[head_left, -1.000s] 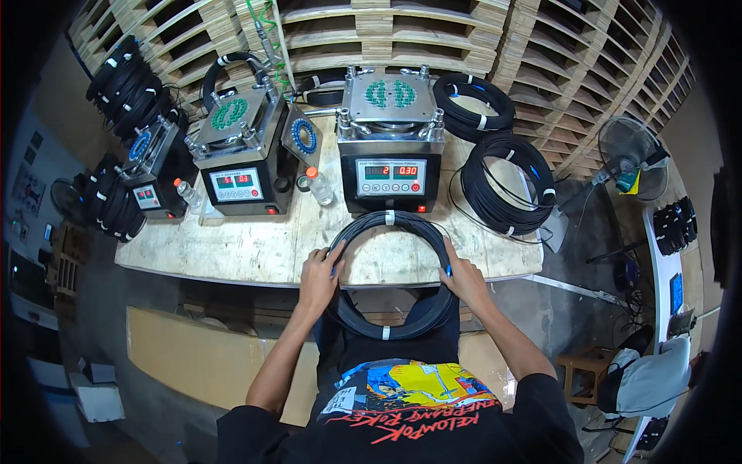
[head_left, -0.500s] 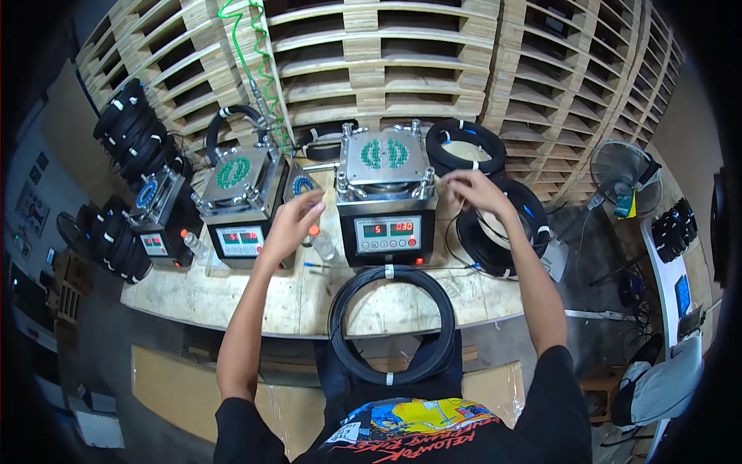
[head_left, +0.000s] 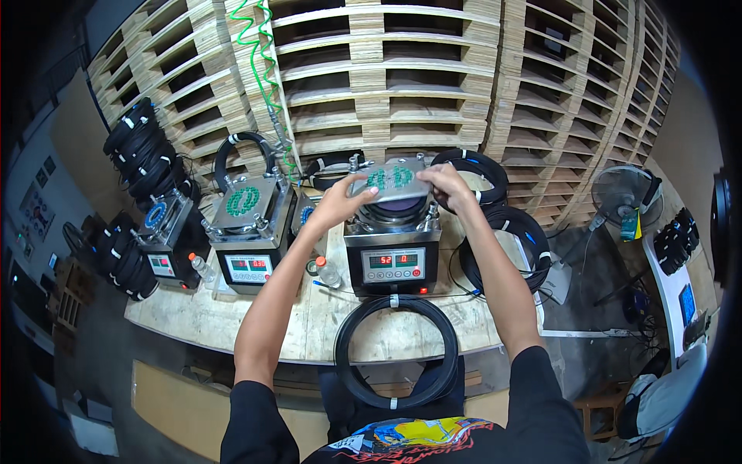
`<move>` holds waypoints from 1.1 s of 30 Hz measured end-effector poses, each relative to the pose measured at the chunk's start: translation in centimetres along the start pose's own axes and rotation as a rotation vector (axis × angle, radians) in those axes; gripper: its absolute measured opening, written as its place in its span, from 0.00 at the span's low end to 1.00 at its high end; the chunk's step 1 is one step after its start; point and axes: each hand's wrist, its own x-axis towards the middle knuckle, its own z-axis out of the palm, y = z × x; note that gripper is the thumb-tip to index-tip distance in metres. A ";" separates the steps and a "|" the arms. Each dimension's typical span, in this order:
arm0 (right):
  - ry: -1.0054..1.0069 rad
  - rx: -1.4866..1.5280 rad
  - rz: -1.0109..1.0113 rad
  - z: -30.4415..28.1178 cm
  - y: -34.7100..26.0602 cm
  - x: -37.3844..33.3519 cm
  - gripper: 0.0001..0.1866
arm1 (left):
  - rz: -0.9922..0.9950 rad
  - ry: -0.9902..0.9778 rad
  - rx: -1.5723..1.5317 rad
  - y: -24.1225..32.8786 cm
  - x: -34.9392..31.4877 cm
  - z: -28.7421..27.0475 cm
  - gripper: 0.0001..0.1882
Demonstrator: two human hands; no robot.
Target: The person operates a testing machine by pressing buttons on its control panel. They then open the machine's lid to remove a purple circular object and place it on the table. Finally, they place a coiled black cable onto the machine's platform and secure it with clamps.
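A square metal plate [head_left: 361, 186] with green fittings set in two curved groups is lifted at a tilt off the middle machine [head_left: 393, 261]. My left hand [head_left: 345, 203] grips its left edge, thumb on top; my right hand [head_left: 450, 187] grips the right edge. Beneath it, the machine's round dark purple disc [head_left: 398, 207] shows. The machine has a black body, a lit red display and corner clamps. In front of it, a coil of black cable [head_left: 341, 348] lies partly over the table's front edge, bound with white ties.
Two similar machines stand left, the nearer with a green-fitted plate [head_left: 243, 201], the farther with a blue-fitted one [head_left: 156, 214]. An orange-capped bottle [head_left: 328, 272] is left of the middle machine. Cable coils [head_left: 539, 247] lie right. Stacked pallets [head_left: 371, 58] rise behind; a fan [head_left: 622, 197] stands right.
Both hands have moved inward from beside the middle machine and taken hold of its plate. The plate is raised and tilted, uncovering the disc. The display reading has changed. The view has shifted slightly.
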 end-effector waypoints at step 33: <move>0.496 -0.882 -0.557 3.2 3.2 -2.3 0.21 | 0.005 -0.163 0.095 -11.0 8.8 -11.2 0.26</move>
